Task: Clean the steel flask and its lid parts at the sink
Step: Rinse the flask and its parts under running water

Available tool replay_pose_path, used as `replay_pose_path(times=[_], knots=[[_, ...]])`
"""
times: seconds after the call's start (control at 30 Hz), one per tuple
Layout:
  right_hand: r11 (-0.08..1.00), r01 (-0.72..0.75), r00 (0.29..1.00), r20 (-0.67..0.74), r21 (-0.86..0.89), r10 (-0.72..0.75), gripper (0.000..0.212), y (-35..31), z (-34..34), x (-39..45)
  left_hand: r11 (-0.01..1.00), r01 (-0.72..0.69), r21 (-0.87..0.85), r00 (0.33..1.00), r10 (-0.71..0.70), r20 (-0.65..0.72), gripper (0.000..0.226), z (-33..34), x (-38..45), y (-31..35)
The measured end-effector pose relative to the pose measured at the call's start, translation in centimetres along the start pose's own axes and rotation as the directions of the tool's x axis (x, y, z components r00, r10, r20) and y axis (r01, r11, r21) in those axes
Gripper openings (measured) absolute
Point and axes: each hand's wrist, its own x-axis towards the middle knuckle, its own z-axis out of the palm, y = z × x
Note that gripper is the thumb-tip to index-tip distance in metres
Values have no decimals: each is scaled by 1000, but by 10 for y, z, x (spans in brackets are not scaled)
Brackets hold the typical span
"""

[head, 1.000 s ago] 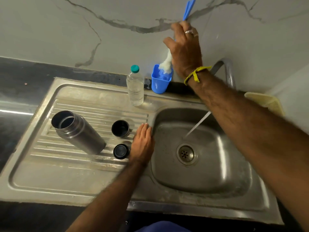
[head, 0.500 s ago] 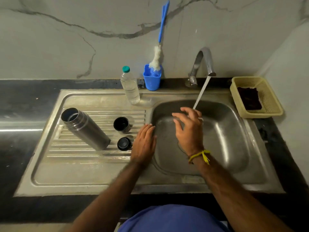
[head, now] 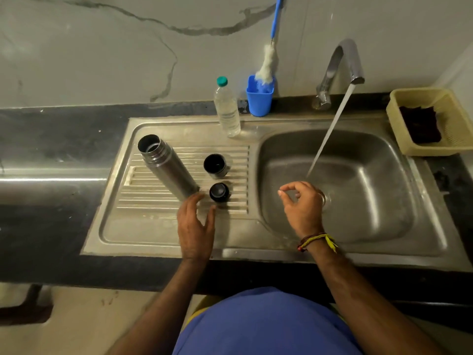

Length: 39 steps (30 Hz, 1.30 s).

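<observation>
Since the tap (head: 343, 67) is running into the sink basin (head: 358, 226), the right hand (head: 303, 208) is held just below and in front of the stream, its fingers (head: 289, 189) loosely curled with thumb and forefinger almost meeting, nothing being held; a rinse of the hand seems intended. The left hand (head: 195, 226) is poised over the ribbed drainboard (head: 143, 226), its fingers (head: 190, 201) spread and relaxed, apart from any object. Just beyond those fingertips the steel flask (head: 166, 166) is laid on its side, mouth open, its base nearest the forefinger. The small black stopper (head: 219, 192) stands just past the thumb, and the lid cup (head: 215, 165) further off behind it, both parked within reach until washing begins. A bottle brush (head: 267, 67) is kept in a blue cup (head: 259, 101) on the desk, well beyond either hand.
</observation>
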Motion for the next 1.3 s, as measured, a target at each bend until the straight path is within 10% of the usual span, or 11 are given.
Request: replay_pose_path(times=[0.47,0.97,1.3], knots=[[998,62,981,186,3,-61,14,-66,61,-19,927,297,-227,955,-289,68,103,-43,70,-34],[978,72,995,-81,198,-56,13,-88,15,-8,951,12,-308,1000,-16,-9,68,-44,113,22],[971,-29,955,-281,236,97,19,-52,-75,13,908,27,-419,933,127,336,67,59,90,143]])
